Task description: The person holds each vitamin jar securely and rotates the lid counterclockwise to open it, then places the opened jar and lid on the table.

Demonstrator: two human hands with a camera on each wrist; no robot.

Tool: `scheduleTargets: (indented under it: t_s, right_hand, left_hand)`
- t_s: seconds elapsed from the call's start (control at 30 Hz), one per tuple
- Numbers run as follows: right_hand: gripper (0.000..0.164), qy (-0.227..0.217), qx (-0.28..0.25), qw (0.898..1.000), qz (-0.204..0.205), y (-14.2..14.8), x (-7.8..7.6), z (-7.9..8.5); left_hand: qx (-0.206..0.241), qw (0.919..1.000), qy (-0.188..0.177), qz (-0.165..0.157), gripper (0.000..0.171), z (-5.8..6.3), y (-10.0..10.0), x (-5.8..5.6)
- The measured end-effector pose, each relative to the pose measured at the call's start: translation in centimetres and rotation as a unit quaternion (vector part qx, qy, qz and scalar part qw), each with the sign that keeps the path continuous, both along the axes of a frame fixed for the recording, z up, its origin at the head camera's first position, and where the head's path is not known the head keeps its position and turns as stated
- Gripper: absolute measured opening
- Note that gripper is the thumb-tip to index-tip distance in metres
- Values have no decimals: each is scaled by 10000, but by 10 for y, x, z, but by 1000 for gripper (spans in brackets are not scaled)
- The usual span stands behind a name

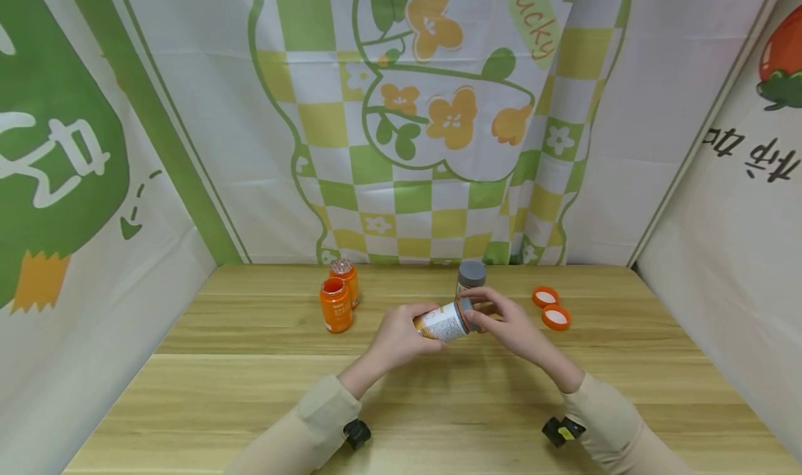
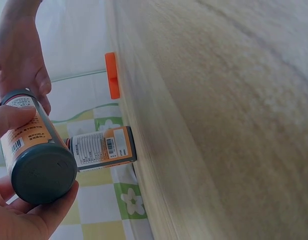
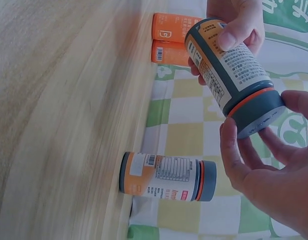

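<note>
A grey-capped supplement bottle [image 1: 443, 322] with a white and orange label is held tilted above the table. My left hand [image 1: 399, 336] grips its body, thumb across the label in the right wrist view. Fingers of my right hand [image 1: 510, 325] pinch the grey cap [image 3: 261, 112] around its rim; the cap sits on the bottle. Just behind, a second grey-capped bottle [image 3: 166, 176] of the same look stands upright on the table, partly hidden by the held one in the head view.
Two orange bottles without caps, a front one [image 1: 337, 308] and a rear one [image 1: 348, 276], stand at the left. Two orange caps, one [image 1: 546, 297] behind the other [image 1: 555, 317], lie at the right with white insides up. A patterned curtain [image 1: 413, 210] hangs behind the wooden table [image 1: 250, 384].
</note>
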State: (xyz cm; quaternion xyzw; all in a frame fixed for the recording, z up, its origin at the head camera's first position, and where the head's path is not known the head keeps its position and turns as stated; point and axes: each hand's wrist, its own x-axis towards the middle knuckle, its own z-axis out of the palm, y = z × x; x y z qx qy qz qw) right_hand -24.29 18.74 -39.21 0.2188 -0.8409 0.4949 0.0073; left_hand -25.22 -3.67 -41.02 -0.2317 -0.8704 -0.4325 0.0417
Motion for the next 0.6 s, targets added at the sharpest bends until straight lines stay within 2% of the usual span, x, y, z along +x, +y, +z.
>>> scheduleTargets:
  t_s: [0.23, 0.6]
  right_hand:
    - [37, 306, -92, 9990, 317, 5, -2, -2]
    - [41, 551, -475, 9939, 833, 8, -3, -2]
  left_hand:
    - [66, 10000, 26, -39, 56, 1, -1, 1]
    - [6, 10000, 60, -53, 54, 1, 0, 0]
